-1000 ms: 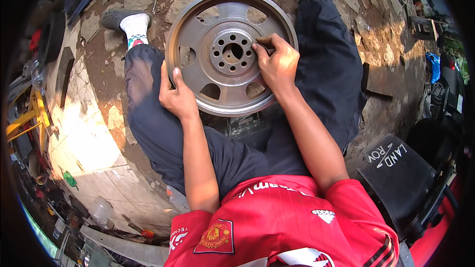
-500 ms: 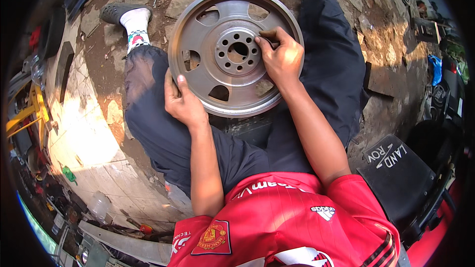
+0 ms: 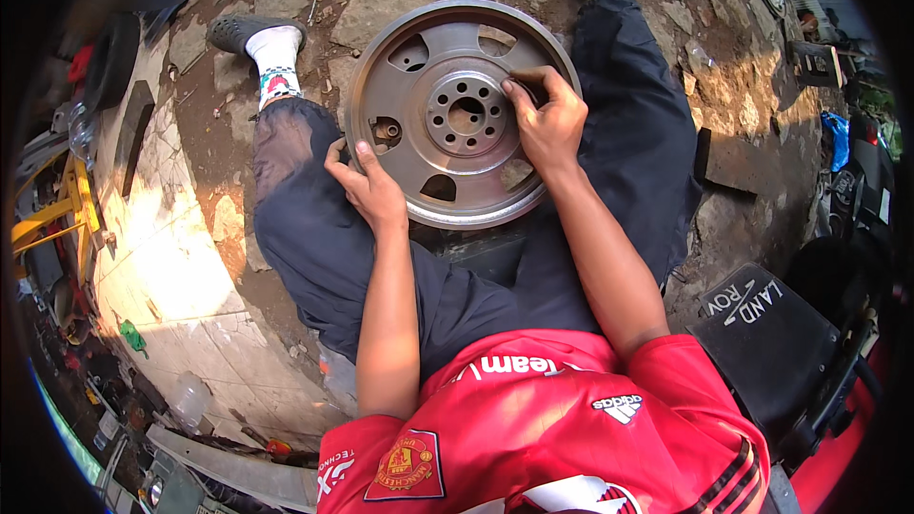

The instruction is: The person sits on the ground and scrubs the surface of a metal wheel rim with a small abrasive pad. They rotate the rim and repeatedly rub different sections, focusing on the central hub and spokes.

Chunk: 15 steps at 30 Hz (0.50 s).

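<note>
Around you lies a rough stone floor point(image 3: 381, 0) — pale tiles point(image 3: 171, 276) catch sunlight at the left of the frame. A yellow metal frame point(image 3: 57, 214) stands at the far left, a clear plastic bottle point(image 3: 188, 400) lies lower left, and a black panel point(image 3: 771, 343) sits lower right.

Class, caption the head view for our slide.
Seated person's left hand steadies a grey wheel rim; right hand presses its face.

We see the wheel point(image 3: 464, 112) lying between the legs on the stone floor point(image 3: 381, 2), left hand point(image 3: 369, 188) at its left rim, right hand point(image 3: 546, 119) on its face right of the hub.
</note>
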Each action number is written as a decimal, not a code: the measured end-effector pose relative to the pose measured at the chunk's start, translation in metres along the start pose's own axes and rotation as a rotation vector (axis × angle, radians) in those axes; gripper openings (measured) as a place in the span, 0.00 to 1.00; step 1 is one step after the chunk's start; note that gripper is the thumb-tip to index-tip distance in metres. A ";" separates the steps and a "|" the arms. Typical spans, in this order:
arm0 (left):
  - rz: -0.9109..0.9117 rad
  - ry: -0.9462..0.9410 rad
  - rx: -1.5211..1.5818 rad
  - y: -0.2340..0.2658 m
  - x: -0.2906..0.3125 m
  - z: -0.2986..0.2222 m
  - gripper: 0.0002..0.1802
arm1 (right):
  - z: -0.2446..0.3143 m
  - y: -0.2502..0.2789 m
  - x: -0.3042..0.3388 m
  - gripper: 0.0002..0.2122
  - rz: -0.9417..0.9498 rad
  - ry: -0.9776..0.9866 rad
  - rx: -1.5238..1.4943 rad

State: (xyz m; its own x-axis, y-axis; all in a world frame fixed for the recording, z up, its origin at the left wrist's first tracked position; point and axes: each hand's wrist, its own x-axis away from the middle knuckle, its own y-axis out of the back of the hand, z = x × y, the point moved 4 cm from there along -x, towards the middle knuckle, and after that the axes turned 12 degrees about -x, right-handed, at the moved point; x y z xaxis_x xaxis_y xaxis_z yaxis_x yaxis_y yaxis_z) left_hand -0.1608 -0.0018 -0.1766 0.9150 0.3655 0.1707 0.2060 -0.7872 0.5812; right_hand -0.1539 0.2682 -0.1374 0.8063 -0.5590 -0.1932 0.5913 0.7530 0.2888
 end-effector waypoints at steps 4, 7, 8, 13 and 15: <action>-0.062 0.045 0.051 -0.003 0.003 -0.003 0.29 | 0.007 0.042 -0.004 0.08 -0.306 0.163 0.133; -0.065 0.002 0.067 -0.006 0.002 -0.004 0.27 | -0.015 0.047 -0.007 0.08 -0.356 0.020 0.008; -0.057 0.023 0.133 -0.007 0.003 -0.004 0.26 | -0.022 0.047 -0.008 0.08 -0.369 -0.022 -0.038; -0.084 0.100 0.224 -0.009 0.008 0.008 0.28 | -0.024 0.041 -0.020 0.10 -0.288 -0.074 -0.077; -0.088 0.176 0.325 -0.012 0.015 0.015 0.29 | -0.025 0.035 -0.033 0.10 -0.230 -0.048 -0.092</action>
State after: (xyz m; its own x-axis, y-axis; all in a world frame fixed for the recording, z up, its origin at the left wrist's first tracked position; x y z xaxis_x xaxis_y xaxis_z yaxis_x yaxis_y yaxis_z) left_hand -0.1445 0.0057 -0.1925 0.8214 0.4960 0.2815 0.4061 -0.8552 0.3220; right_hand -0.1595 0.3215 -0.1447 0.6499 -0.7335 -0.1988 0.7599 0.6311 0.1556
